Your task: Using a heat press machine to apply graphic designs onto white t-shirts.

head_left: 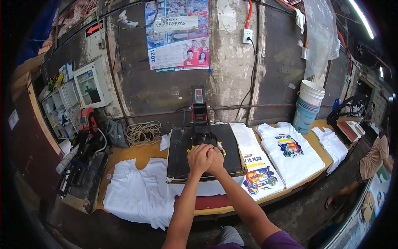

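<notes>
Both my arms reach forward to a heat press with a wide black top plate on the table. My left hand and my right hand lie close together, closed over the press handle at the middle of the plate. The handle itself is mostly hidden under my fingers. The plate is down, and white cloth shows along its front edge above a dark red pad. To the right lie white shirts with colourful prints. A plain white shirt spreads to the left, hanging over the table edge.
A second press stands at the left, beside a coil of rope. Stacked buckets stand at the back right of the yellow table. A person is at the far right. A cable runs down the wall from a socket.
</notes>
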A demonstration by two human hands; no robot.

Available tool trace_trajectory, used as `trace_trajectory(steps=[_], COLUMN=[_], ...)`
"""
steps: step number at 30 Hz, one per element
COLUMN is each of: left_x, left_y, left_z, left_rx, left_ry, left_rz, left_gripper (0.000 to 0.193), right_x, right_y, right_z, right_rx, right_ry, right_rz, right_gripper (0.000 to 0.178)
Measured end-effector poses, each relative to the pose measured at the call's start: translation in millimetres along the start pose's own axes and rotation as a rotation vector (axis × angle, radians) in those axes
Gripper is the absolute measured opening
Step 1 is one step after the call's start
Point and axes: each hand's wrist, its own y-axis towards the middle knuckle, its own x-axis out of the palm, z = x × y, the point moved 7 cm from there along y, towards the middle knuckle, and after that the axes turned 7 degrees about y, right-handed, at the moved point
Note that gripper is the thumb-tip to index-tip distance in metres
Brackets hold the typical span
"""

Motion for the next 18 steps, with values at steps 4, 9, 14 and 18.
trace_trajectory(steps=[4,9,14,18], left_x=[-0.2,0.1,1.3,2.1], left_y=[-0.5,0.1,-0.8,-1.3], left_z=[-0.5,-0.4,-1.8,-1.5], left_rx=[-0.019,-0.003,-0.008,0.004], left_ry=[0.007,0.005,0.014,0.023], left_rz=[-0.002,-0.001,-0.016,-0.014], left_gripper=[0.019,0.019,0.019,0.019], right_x=[-3.7,-3.6,-4.6,-3.7], right_y=[-0.2,2.1,1.8,0.5], right_z=[-2.2,-2.1,-2.1,-1.6], right_rx=[-0.01,0.02,0.0,0.009], right_ry=[-0.005,0.013,0.05,0.018], right_rz=[0.015,0.016,0.062,0.042], right_gripper=[0.016,0.017,0.02,0.017])
